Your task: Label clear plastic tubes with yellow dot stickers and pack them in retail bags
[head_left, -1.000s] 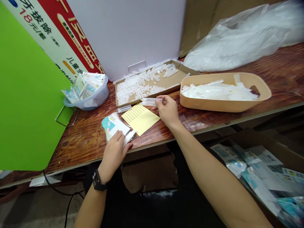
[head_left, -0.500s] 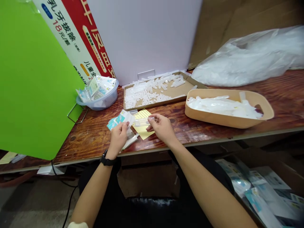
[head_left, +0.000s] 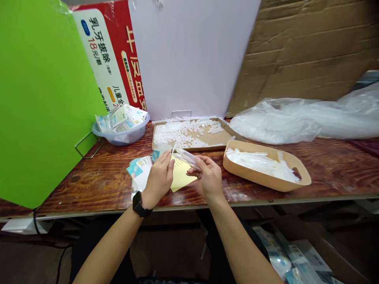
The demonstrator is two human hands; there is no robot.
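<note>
Right hand pinches clear tubes by their near end, far end angled up toward the left hand. Left has its fingers closed on a teal-and-white packet, tubes' tip right at its edge. Both are above the yellow sticker sheet; packet stack just left of it, cardboard tray behind, tan basket to the right.

Risks, my read: smooth plastic, one-end pinch — tubes could slip or skew. Tip could snag the packet's edge if misaligned.

Can't make out: tube count, left fingertips, whether tubes touch the packet — hand and glare hide it. Floor carton is cut off.
</note>
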